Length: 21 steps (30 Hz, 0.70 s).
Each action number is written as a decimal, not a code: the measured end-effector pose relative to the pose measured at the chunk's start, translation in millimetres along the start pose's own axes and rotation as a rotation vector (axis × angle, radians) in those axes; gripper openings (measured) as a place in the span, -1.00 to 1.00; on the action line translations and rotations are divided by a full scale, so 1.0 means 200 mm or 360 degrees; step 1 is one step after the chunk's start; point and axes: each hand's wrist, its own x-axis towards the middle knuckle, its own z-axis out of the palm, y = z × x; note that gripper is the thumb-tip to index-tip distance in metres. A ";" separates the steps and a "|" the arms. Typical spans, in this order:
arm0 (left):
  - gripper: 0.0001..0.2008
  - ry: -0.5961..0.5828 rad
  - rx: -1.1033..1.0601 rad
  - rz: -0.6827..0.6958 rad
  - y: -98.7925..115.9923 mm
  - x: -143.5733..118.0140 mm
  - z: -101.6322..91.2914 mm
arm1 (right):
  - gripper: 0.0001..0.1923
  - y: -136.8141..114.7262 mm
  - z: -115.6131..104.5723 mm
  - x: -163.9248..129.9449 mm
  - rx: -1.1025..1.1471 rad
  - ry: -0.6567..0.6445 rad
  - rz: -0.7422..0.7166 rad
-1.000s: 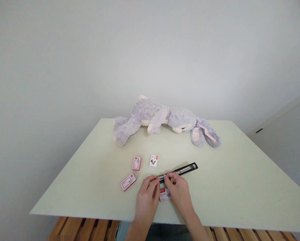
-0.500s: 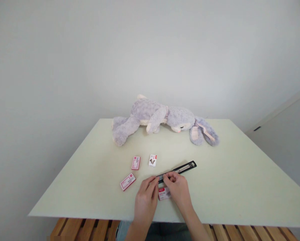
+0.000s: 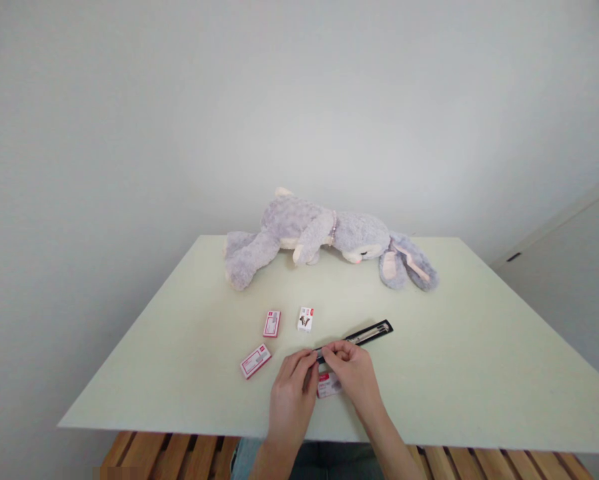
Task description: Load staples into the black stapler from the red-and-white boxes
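Your left hand [image 3: 292,393] and right hand [image 3: 353,375] meet at the near end of the black stapler [image 3: 360,336], both pinching it, near the table's [image 3: 469,373] near edge. A small red-and-white box [image 3: 328,385] lies between them, two more red boxes [image 3: 255,361] to the left, a plush rabbit [image 3: 324,237] far behind

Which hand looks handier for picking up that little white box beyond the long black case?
Probably the left hand: it sits nearer the white box, which lies ahead of it. The right hand pinches the black case's near end.
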 end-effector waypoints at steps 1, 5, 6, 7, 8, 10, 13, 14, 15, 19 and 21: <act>-0.75 0.0014 -0.0014 -0.0014 0.01 0.01 0.00 | -0.60 -0.01 0.00 0.00 0.0012 -0.0014 -0.0002; -0.81 0.0060 -0.0010 -0.0041 0.02 0.03 -0.01 | -0.66 -0.06 0.03 -0.02 0.0033 -0.0055 -0.0027; -0.80 0.0075 0.0004 -0.0039 0.02 0.03 -0.01 | -0.67 -0.08 0.04 -0.03 0.0036 -0.0056 -0.0038; -0.80 0.0085 0.0012 -0.0033 0.02 0.04 -0.01 | -0.69 -0.09 0.05 -0.04 0.0036 -0.0058 -0.0052; -0.79 0.0089 0.0013 -0.0026 0.02 0.04 -0.02 | -0.70 -0.11 0.06 -0.04 0.0033 -0.0062 -0.0070; -0.80 0.0076 0.0000 -0.0012 0.02 0.05 -0.02 | -0.70 -0.13 0.06 -0.05 0.0021 -0.0071 -0.0102; -0.81 0.0037 -0.0009 0.0004 0.02 0.07 -0.01 | -0.65 -0.12 0.03 -0.04 -0.0001 -0.0033 -0.0126; -0.81 0.0030 -0.0005 0.0005 0.02 0.07 -0.01 | -0.63 -0.11 0.00 -0.03 -0.0012 0.0001 -0.0129; -0.80 0.0025 -0.0002 0.0006 0.02 0.08 -0.01 | -0.59 -0.10 -0.03 -0.02 -0.0041 0.0041 -0.0139; -0.78 0.0012 0.0003 0.0019 0.01 0.07 -0.01 | -0.53 -0.05 -0.14 0.00 -0.0345 0.0110 -0.0246; -0.77 0.0007 0.0028 0.0057 0.01 0.06 -0.01 | -0.56 -0.04 -0.17 -0.01 -0.0505 0.0074 -0.0308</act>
